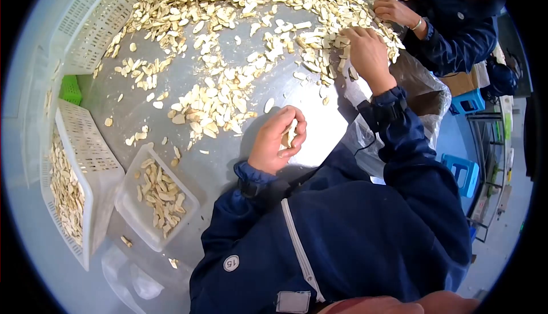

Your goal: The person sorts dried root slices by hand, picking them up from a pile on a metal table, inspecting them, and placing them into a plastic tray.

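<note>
Black lens borders cut off the corners of the room, and the grey table (134,117) runs out of sight at the top. At far left, a white basket (101,157) stands tilted, with pale slices (214,106) inside; its far side is hard to make out. Behind it, a green box (69,89) is partly hidden, beside another perforated basket (94,34) whose inside is mostly out of view. Near the bottom lies crumpled clear plastic (145,284). Just right of the white basket, a clear tub (188,200) holds a loose layer of slices. More slices lie scattered across the table, rising to a big heap along the top.

The left hand (278,140) is curled, fingers and thumb closed around a slice; the palm side is partly hidden, so the number held cannot be told. The right hand (368,54) reaches over the heap, back upward, fingers slightly bent; whether they pinch anything cannot be told. Beside that arm, a clear plastic bag (439,100) sags, its contents unclear. At upper right, a co-worker's hands (394,10) are at the heap's edge. Beyond, a blue stool (461,172) stands on the floor.
</note>
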A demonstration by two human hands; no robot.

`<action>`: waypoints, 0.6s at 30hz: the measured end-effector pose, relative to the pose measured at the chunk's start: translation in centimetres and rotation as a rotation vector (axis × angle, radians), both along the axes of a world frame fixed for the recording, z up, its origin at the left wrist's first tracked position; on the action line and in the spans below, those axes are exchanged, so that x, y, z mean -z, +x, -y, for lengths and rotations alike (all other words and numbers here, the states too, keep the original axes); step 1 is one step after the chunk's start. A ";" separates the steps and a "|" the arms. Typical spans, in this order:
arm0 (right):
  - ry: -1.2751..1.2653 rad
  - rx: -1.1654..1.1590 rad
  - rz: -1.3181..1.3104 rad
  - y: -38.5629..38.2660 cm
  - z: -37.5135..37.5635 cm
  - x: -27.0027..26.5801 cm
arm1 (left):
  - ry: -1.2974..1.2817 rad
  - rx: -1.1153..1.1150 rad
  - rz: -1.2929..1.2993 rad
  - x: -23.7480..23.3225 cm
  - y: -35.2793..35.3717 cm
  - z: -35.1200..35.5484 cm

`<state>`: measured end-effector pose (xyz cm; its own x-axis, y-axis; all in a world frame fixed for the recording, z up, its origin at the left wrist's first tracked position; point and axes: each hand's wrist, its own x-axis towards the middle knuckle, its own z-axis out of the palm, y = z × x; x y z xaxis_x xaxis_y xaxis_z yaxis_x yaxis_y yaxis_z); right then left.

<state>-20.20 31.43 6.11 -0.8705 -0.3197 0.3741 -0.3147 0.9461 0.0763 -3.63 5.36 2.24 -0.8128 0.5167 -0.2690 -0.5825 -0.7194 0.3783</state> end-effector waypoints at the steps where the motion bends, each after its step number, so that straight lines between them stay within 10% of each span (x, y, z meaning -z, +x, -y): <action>1: -0.062 -0.091 0.032 -0.3 0.7 0.0 | 0.005 -0.002 -0.007 0.0 0.0 0.0; 18: -0.322 -0.409 0.121 4.1 4.5 0.6 | -0.025 0.012 -0.043 0.0 0.1 -0.1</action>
